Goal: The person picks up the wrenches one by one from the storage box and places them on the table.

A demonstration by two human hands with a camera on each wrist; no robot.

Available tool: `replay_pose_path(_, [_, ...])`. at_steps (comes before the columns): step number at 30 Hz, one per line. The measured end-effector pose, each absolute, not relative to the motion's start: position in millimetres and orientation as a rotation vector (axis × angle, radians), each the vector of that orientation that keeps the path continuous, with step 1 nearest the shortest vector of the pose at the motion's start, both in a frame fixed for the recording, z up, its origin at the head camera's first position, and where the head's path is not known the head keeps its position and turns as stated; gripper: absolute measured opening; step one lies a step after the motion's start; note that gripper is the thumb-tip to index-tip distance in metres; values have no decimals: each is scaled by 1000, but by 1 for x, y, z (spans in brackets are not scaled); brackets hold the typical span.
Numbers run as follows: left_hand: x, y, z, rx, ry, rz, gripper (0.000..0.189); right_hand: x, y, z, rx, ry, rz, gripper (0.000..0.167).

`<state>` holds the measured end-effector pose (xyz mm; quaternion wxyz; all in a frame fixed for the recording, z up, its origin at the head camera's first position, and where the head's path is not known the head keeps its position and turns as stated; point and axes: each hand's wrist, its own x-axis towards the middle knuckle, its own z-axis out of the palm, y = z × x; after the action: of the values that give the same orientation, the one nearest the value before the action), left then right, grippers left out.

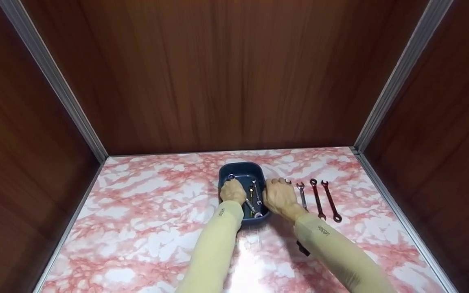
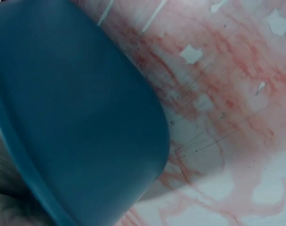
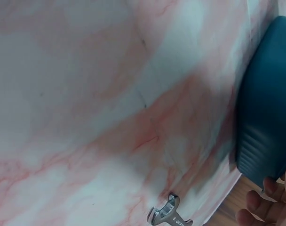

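While the left hand point(image 1: 233, 191) grips 1 wrench point(image 1: 249, 204) in the bin point(image 1: 241, 168), the right hand point(image 1: 280, 196) curls its fingers loosely alongside.

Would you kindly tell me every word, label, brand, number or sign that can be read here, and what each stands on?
Right sleeve: small dark print, apparently "Let'sSlim", though not certain.
Left sleeve: similar small dark print, too small to read surely.
Wrench in the right wrist view: marks on its metal, too blurred to read.
I can make out no other text.
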<state>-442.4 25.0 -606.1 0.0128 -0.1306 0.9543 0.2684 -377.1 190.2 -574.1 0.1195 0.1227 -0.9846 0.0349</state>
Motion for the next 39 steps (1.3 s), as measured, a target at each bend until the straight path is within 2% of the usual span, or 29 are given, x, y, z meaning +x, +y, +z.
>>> replay_pose_path(15, [-454,13,-611,-369,2895,826,20,-378,186,-577,367,-2859,121,27])
replay_pose_path(23, [-426,5,-565,-268,2864,935,24,-378,189,-578,385,-2831,66,30])
replay_pose_path(31, [-462,-11,-608,-67,2958,1081,8,-379,190,-581,384,-2819,57,29])
replay_pose_path(39, [-486,-24,-637,-21,2876,1268,14,-380,191,-582,391,-2764,67,29])
